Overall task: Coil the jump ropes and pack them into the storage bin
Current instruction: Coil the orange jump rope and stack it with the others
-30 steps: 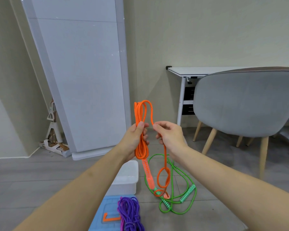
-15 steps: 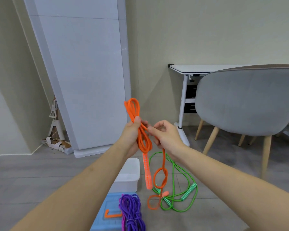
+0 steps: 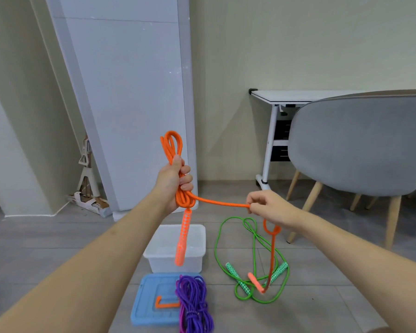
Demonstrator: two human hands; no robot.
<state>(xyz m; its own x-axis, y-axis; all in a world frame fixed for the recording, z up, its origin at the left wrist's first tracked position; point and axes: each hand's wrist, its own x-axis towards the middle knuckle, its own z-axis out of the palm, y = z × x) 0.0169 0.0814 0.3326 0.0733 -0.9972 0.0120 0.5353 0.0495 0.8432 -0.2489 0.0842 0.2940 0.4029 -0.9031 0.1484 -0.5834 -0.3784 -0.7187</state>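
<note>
Purple rope (image 3: 192, 306) lies coiled on the blue lid (image 3: 149, 306); green rope (image 3: 250, 260) lies loose on the floor. Left hand (image 3: 172, 182) clamps the orange rope (image 3: 171, 145) coil; right hand (image 3: 265, 207) pinches its tail. Storage bin (image 3: 178, 263) holds nothing yet.

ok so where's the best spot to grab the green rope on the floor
Take the green jump rope by its two patterned handles, reaching down from above: they lie close together on the floor, rigid and thicker than the loose cord sprawled around them.
</note>
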